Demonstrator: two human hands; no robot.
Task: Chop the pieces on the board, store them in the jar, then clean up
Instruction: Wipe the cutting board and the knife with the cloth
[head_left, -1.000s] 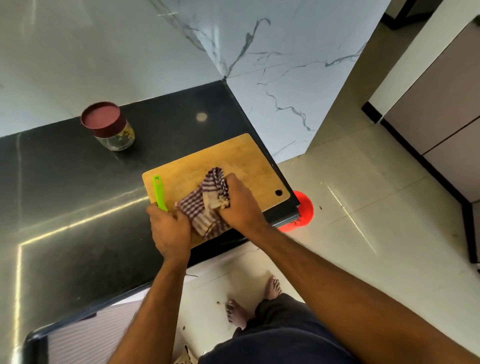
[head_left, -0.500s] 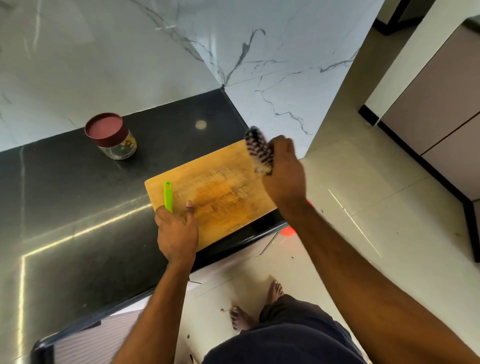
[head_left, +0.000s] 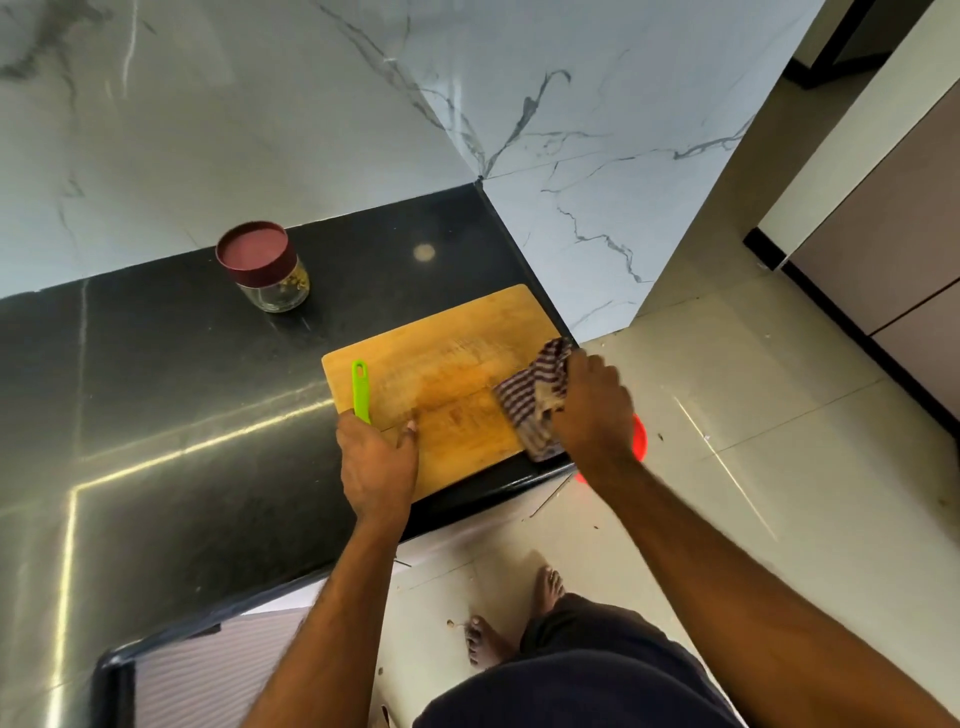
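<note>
Half the green knife hidden under left hand

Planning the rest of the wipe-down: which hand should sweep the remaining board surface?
Right. The right hand already grips the checked cloth at the cutting board's right edge, while the left hand steadies the board and holds the green knife handle.

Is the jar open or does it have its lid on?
Lid on. The jar stands upright on the counter with its dark red lid covering the top.
</note>
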